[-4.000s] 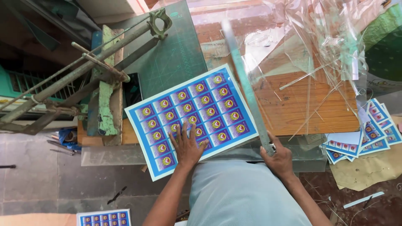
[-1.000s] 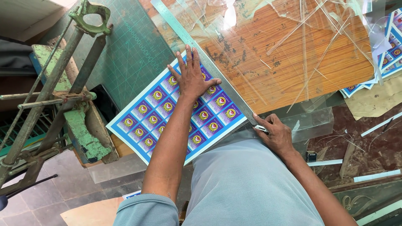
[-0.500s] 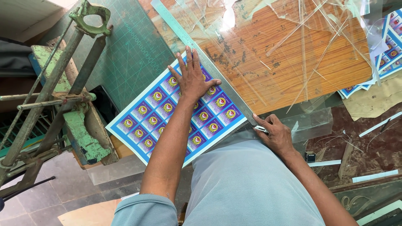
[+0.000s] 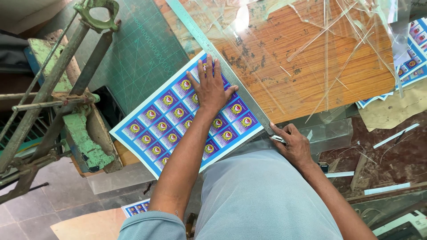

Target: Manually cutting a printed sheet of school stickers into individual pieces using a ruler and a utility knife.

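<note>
A printed sheet (image 4: 160,126) of blue and purple label squares with round emblems lies on a green cutting mat (image 4: 142,53). My left hand (image 4: 210,86) lies flat on the sheet's far end, fingers spread, its fingertips against a long metal ruler (image 4: 222,66) that runs along the sheet's right edge. My right hand (image 4: 291,144) is at the ruler's near end, closed around a small cutting knife (image 4: 279,138) whose tip sits by the ruler.
A green lever paper cutter (image 4: 66,89) stands at the left. Clear plastic offcuts (image 4: 329,40) litter the orange wooden tabletop (image 4: 311,75). More printed sheets (image 4: 409,58) lie at the right edge. One more printed sheet (image 4: 135,208) lies on the floor, and thin strips (image 4: 387,189) lie at the lower right.
Four seconds ago my left hand lay on the sheet's middle; it now presses the far end by the ruler. In the last second my right hand has drawn slightly nearer.
</note>
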